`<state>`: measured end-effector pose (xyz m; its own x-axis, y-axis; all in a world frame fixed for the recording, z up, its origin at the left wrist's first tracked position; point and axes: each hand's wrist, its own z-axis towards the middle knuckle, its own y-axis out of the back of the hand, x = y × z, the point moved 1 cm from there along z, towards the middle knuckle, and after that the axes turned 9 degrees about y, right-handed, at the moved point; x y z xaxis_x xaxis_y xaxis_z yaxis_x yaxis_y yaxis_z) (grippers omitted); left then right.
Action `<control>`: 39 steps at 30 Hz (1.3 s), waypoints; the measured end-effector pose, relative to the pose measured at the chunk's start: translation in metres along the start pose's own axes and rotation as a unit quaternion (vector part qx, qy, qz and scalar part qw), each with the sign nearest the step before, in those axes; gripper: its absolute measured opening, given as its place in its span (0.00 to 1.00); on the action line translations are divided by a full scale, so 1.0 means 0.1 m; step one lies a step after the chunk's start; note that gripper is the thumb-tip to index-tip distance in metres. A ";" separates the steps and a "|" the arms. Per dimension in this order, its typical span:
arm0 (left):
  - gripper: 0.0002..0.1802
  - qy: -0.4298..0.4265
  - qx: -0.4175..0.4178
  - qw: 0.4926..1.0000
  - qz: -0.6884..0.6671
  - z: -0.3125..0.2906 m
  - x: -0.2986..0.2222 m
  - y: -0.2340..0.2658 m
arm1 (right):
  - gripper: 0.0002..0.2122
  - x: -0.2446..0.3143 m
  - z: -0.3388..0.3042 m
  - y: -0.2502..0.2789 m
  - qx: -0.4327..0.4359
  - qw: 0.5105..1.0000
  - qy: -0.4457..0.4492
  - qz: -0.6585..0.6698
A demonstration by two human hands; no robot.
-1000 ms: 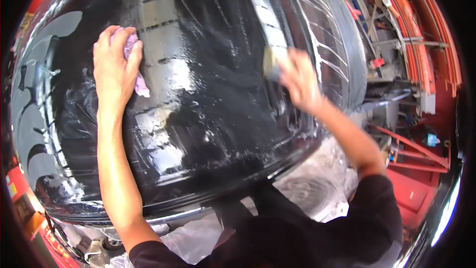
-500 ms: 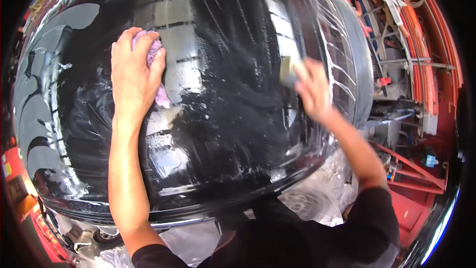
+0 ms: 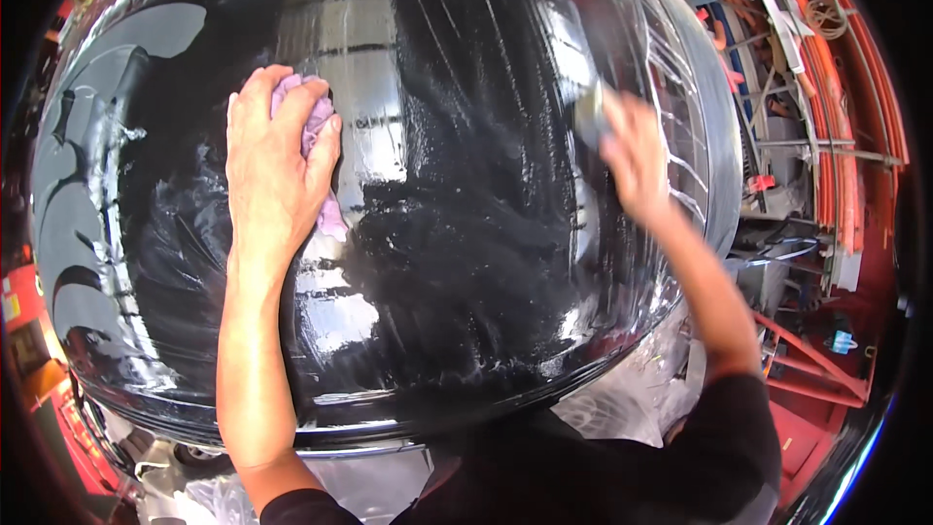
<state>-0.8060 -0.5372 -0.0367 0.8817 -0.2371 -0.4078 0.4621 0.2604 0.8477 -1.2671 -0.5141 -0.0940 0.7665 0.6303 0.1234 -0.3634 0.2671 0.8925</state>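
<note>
A glossy black car panel [image 3: 457,272], streaked with whitish wet residue, spreads beneath both hands. Crumpled pale purple cloth [image 3: 333,219] sticks out from under my left hand [image 3: 275,160], whose fingers curl over it on the panel's left half. Over toward the right side, my right hand [image 3: 638,160] grips a small greyish-yellow block [image 3: 589,119], like a sanding block or sponge. The block is against the panel, blurred by motion, so its exact kind is unclear.
Clear plastic sheeting [image 3: 622,403] hangs below the panel's near edge. Along the right stand a red metal frame [image 3: 812,360] and a rack of orange-red lengths [image 3: 826,87] with assorted parts. Grey patches [image 3: 78,214] mark the panel's left side.
My right hand has slid a little farther away along the panel with the block. The left hand stays on the cloth at about the same spot, while the whole view has shifted slightly.
</note>
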 end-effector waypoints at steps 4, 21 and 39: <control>0.20 -0.002 0.003 1.000 -0.021 0.13 -0.06 -0.05 | 0.22 -1.82 1.91 -0.69 -0.085 0.991 -0.028 -0.100; 0.19 0.006 0.016 1.000 -0.014 0.12 -0.04 -0.04 | 0.22 -1.35 1.46 -0.41 -0.073 0.996 0.044 0.016; 0.20 0.024 0.008 0.999 -0.026 0.10 0.01 -0.02 | 0.22 -2.09 1.71 -1.04 -0.112 0.988 -0.056 -0.096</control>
<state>-0.8071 -0.5467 -0.0351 0.8608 -0.2036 -0.4665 0.5054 0.2337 0.8306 -1.2986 -0.7985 -0.1384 0.8814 0.4721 0.0195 -0.3043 0.5356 0.7877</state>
